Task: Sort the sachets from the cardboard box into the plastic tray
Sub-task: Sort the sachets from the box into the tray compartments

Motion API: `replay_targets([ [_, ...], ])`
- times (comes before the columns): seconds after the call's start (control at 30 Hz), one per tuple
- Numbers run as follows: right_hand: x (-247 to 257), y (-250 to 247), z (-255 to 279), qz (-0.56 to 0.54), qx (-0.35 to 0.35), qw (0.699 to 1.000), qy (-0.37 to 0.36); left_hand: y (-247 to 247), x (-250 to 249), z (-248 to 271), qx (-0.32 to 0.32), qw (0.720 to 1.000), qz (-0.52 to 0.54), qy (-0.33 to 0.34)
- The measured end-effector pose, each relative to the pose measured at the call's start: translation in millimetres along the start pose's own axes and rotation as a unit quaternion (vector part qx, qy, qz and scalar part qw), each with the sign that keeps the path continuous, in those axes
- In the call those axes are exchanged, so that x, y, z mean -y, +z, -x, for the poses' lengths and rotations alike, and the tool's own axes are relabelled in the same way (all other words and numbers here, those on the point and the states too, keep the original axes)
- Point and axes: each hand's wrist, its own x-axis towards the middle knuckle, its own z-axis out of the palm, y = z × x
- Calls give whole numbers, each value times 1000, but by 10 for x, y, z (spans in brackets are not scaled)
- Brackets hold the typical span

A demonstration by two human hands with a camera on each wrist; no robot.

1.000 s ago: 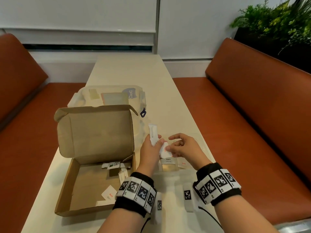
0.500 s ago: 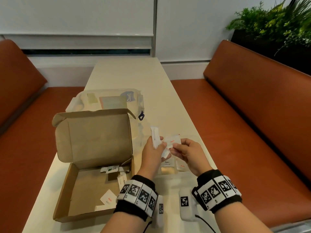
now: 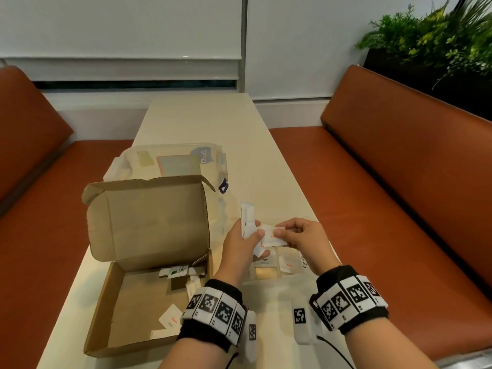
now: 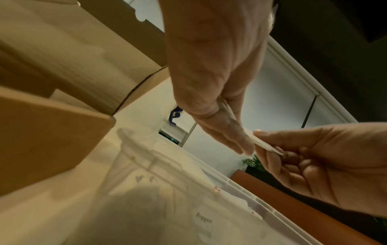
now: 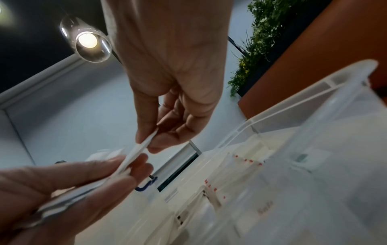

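Observation:
My left hand (image 3: 256, 233) grips a small bundle of white sachets, with a stick sachet (image 3: 247, 217) pointing up out of it. My right hand (image 3: 279, 232) pinches one flat white sachet (image 3: 271, 237) with red print between thumb and forefinger; its other end still lies in the left fingers (image 5: 117, 167). The right wrist view shows this sachet (image 5: 142, 147) edge-on, as does the left wrist view (image 4: 262, 144). Both hands hover just above the clear plastic tray (image 3: 266, 274), whose compartments hold several sachets. The open cardboard box (image 3: 114, 310), at left, holds a few loose sachets (image 3: 170, 318).
Behind the box stands a clear lidded container (image 3: 173, 161) with a blue clasp. The box's lid (image 3: 149, 219) stands upright just left of my left hand. The narrow cream table (image 3: 213, 121) runs between two orange benches (image 3: 399, 209). A planter (image 3: 431, 41) sits at the back right.
The right hand has taken a pinch on a flat sachet from the left hand's bundle and drawn it a little to the right. Both hands have risen slightly over the tray.

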Motion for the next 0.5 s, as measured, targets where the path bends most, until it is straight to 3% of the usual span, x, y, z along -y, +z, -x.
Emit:
replay_targets([
  [0.13, -15, -9, -3, -6, 9, 1000, 14, -17, -1, -27, -8, 1000, 5, 2],
  [0.3, -7, -77, -10, 154, 32, 987, -18, -27, 55, -44, -24, 999, -19, 15],
  [0.5, -5, -239, -45, 216, 43, 976, 10, -26, 94, -65, -63, 998, -11, 16],
])
